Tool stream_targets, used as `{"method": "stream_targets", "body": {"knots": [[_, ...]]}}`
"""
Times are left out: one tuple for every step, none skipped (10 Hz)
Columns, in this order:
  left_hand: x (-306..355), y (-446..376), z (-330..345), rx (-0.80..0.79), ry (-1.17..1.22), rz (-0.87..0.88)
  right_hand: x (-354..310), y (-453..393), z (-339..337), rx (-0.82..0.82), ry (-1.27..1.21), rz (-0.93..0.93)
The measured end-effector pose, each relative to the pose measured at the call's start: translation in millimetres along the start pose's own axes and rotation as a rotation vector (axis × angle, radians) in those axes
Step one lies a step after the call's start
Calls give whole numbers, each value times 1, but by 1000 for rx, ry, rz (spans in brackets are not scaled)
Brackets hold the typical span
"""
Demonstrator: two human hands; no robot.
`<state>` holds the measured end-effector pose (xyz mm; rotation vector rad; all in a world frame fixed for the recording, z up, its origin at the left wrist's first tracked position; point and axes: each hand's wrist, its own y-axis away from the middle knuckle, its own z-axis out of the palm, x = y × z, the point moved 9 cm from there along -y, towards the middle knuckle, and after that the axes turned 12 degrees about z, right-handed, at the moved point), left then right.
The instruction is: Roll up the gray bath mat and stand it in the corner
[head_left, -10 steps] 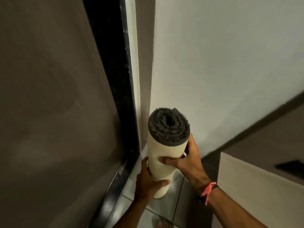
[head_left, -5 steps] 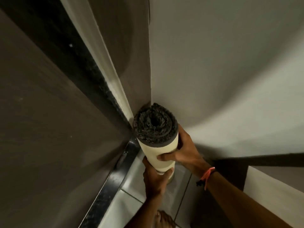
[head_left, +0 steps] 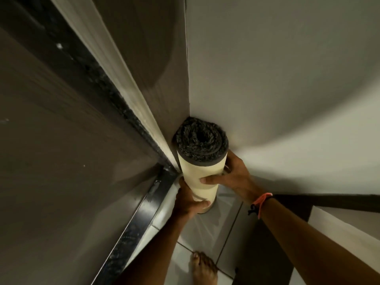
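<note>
The rolled bath mat (head_left: 200, 171) stands upright in the corner, its gray pile showing as a spiral at the top and its cream backing facing out. Its lower end rests on the tiled floor (head_left: 222, 227). My left hand (head_left: 188, 202) wraps the roll low down from the left. My right hand (head_left: 230, 177) grips it higher up from the right, thumb across the front. The roll's top leans close to both walls of the corner (head_left: 187, 89).
A dark door frame and metal threshold strip (head_left: 144, 208) run along the left. A white wall (head_left: 287, 99) rises on the right, with a dark skirting (head_left: 329, 200) at its base. My bare foot (head_left: 203, 266) stands on the tiles below the roll.
The roll has shifted further back into the corner and lower, now standing on the floor. My view has tilted downward; both hands keep their hold.
</note>
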<state>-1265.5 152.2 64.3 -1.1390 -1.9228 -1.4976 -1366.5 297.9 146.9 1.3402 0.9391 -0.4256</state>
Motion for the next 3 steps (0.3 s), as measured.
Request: {"method": "stream_targets", "body": {"knots": [[7, 7, -11, -58, -39, 4, 8, 14, -3, 19, 14, 87], [18, 26, -32, -86, -110, 27, 11, 40, -5, 31, -11, 215], [39, 52, -58, -119, -330, -1, 7, 68, -10, 89, -53, 282]]}}
